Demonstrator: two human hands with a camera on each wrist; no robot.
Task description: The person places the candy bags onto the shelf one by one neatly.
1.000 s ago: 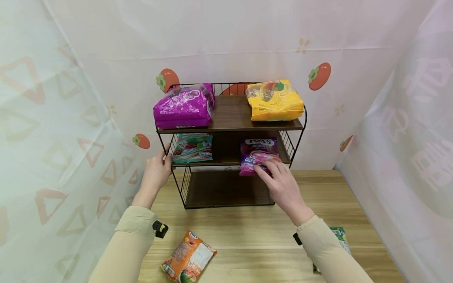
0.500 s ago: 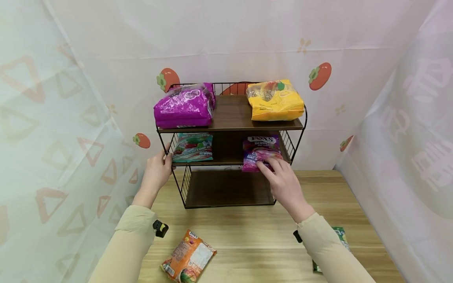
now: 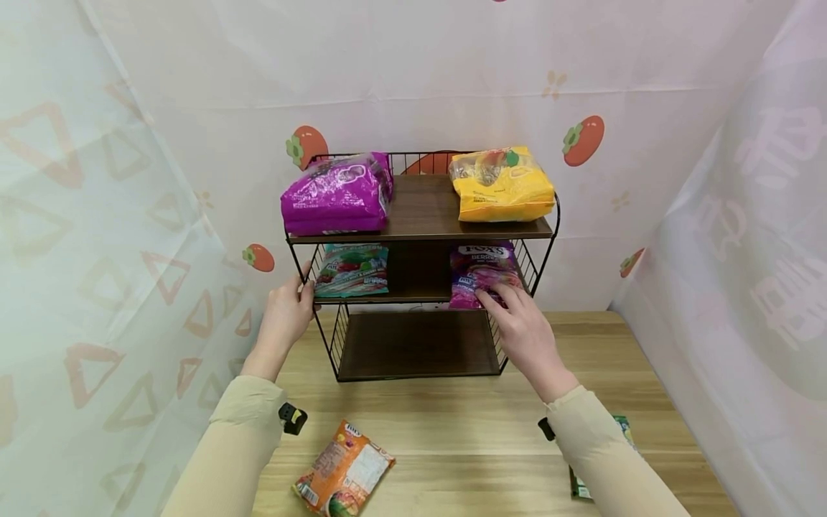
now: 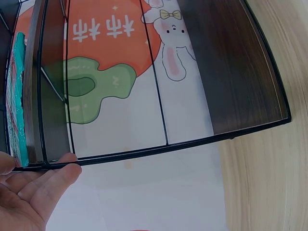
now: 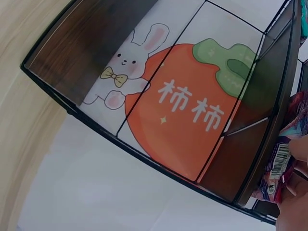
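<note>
A purple candy bag (image 3: 483, 260) lies on the right part of the rack's middle board (image 3: 418, 276). My right hand (image 3: 525, 332) pinches the bag's front edge; in the right wrist view its barcode back (image 5: 280, 161) shows beside the thumb. My left hand (image 3: 284, 316) grips the wire rack (image 3: 328, 343) at the left end of the middle board, its fingers under the edge in the left wrist view. Close to that hand, a teal candy bag (image 3: 354, 273) lies on the same board.
On the top board sit a large magenta bag (image 3: 336, 197) at left and a yellow bag (image 3: 504, 190) at right. An orange candy bag (image 3: 345, 470) lies on the wooden table (image 3: 446, 438). A green bag (image 3: 579, 485) is partly hidden by the right sleeve.
My right hand has slid the purple bag back and to the right on the middle board, so less of it overhangs the front edge. My left hand stays where it was.
</note>
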